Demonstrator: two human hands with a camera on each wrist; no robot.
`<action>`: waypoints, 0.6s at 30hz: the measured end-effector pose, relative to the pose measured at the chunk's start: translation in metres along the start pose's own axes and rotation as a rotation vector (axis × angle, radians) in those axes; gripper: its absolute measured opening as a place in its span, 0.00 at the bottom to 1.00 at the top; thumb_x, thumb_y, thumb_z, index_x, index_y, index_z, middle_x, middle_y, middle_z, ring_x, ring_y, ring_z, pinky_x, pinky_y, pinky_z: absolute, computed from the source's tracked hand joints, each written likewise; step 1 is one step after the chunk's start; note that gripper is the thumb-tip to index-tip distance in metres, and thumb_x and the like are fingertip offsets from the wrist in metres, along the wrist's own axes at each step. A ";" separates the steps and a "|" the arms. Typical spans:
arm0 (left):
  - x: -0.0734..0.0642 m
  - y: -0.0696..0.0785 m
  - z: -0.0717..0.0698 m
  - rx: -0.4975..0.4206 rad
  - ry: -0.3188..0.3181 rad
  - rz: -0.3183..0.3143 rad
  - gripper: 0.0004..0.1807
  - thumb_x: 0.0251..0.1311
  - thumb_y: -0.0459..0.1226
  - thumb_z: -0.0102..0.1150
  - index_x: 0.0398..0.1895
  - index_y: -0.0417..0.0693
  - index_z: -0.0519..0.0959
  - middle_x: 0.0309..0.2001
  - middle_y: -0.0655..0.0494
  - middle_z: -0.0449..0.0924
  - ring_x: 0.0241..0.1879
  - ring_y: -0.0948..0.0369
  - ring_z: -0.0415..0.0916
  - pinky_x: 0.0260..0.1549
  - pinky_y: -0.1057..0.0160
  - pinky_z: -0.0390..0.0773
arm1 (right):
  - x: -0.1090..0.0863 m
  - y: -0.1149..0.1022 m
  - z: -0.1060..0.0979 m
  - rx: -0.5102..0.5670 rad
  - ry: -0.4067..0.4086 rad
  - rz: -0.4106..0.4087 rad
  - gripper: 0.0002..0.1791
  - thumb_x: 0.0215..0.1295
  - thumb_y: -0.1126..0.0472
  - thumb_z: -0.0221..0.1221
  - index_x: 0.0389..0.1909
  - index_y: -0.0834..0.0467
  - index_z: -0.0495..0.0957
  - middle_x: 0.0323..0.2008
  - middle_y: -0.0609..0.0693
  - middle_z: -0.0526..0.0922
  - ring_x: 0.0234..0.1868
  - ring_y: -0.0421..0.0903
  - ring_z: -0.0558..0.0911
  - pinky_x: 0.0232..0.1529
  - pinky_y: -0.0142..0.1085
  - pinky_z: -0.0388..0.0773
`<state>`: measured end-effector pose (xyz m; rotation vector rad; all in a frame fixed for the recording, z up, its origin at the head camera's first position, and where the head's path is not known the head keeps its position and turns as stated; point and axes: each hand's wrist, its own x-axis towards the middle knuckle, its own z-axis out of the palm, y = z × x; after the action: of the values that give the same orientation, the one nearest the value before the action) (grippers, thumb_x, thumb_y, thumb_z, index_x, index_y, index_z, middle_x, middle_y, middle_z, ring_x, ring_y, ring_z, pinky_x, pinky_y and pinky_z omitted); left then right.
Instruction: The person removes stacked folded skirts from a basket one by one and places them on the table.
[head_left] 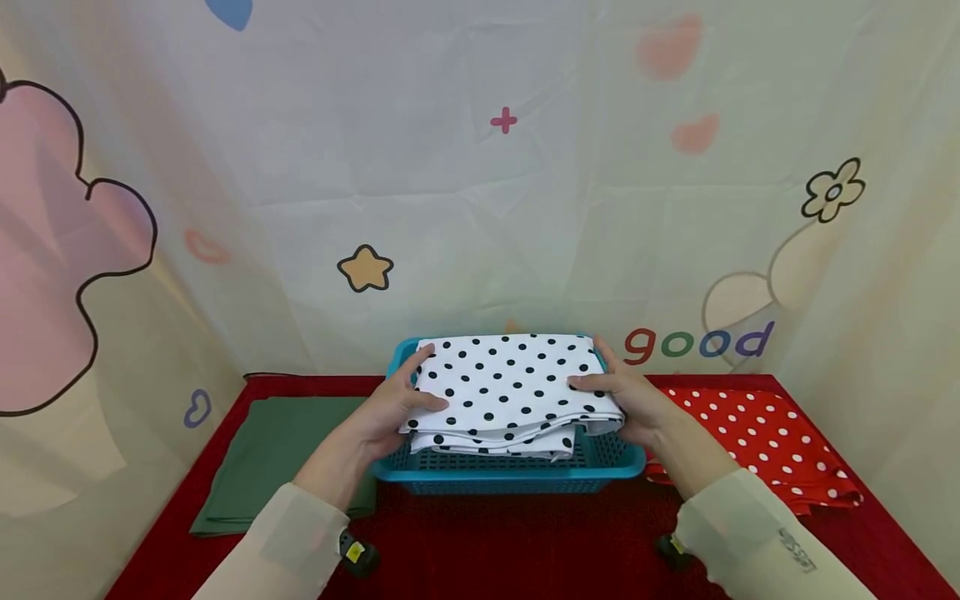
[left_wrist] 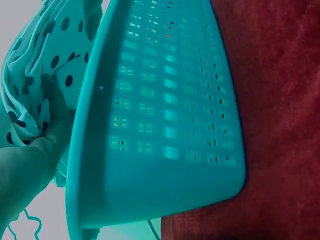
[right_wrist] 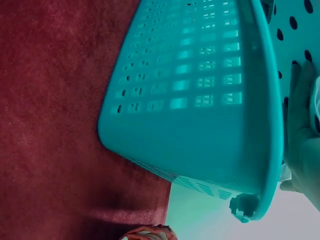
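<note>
A folded white cloth with black dots lies over the blue plastic basket, its lower layer hanging toward the near side inside the rim. At its left end my left hand grips the cloth, thumb on top and other fingers partly hidden beneath or behind it. My right hand holds the opposite end the same way, thumb laid over the dotted top. In the left wrist view the cloth's folded layers bunch against the hand, above the basket rim. The right wrist view shows the right fingers against the cloth.
A folded green cloth lies left of the basket on the dark red table cover. To the right is a red cloth with white dots. A printed white curtain hangs behind the table.
</note>
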<state>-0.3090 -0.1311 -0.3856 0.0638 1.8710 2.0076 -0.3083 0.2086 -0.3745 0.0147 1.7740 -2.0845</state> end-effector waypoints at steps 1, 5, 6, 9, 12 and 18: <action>-0.001 0.000 0.000 -0.002 -0.002 0.003 0.52 0.63 0.26 0.60 0.83 0.72 0.49 0.80 0.47 0.54 0.55 0.54 0.81 0.49 0.63 0.84 | -0.001 0.000 0.000 0.004 0.007 0.002 0.53 0.75 0.59 0.59 0.84 0.38 0.30 0.79 0.60 0.61 0.46 0.44 0.90 0.50 0.33 0.86; -0.008 -0.001 0.000 -0.029 -0.013 0.010 0.52 0.64 0.24 0.59 0.83 0.73 0.49 0.80 0.49 0.55 0.56 0.55 0.80 0.50 0.63 0.85 | -0.005 0.003 0.001 -0.003 0.009 0.019 0.46 0.74 0.56 0.60 0.85 0.50 0.43 0.58 0.52 0.85 0.45 0.47 0.91 0.49 0.36 0.87; -0.009 -0.001 0.000 -0.031 -0.018 0.014 0.53 0.64 0.24 0.59 0.83 0.72 0.48 0.80 0.48 0.55 0.56 0.55 0.80 0.50 0.63 0.85 | -0.006 0.003 0.001 -0.007 0.010 0.024 0.45 0.74 0.55 0.60 0.84 0.53 0.46 0.53 0.49 0.88 0.45 0.47 0.92 0.49 0.37 0.87; -0.014 0.000 0.001 -0.037 -0.019 0.015 0.53 0.64 0.24 0.59 0.83 0.72 0.48 0.79 0.47 0.57 0.55 0.55 0.82 0.50 0.63 0.86 | -0.009 0.006 0.002 -0.007 -0.001 0.036 0.42 0.74 0.54 0.60 0.81 0.57 0.51 0.45 0.46 0.91 0.45 0.48 0.92 0.48 0.39 0.87; -0.019 -0.001 0.001 -0.034 -0.026 0.016 0.53 0.64 0.25 0.59 0.84 0.72 0.47 0.78 0.45 0.58 0.53 0.56 0.83 0.50 0.62 0.86 | -0.013 0.006 0.004 0.003 -0.006 0.041 0.41 0.74 0.54 0.60 0.81 0.56 0.52 0.46 0.46 0.90 0.46 0.48 0.92 0.48 0.39 0.87; -0.032 -0.003 -0.003 -0.052 -0.077 0.021 0.57 0.63 0.25 0.59 0.84 0.77 0.42 0.81 0.46 0.51 0.54 0.55 0.83 0.50 0.59 0.87 | -0.024 0.004 0.008 -0.055 -0.003 0.063 0.40 0.75 0.46 0.58 0.80 0.57 0.54 0.46 0.46 0.90 0.45 0.47 0.92 0.48 0.38 0.88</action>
<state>-0.2793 -0.1439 -0.3814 0.1449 1.7769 2.0371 -0.2831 0.2076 -0.3700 0.0509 1.8047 -1.9903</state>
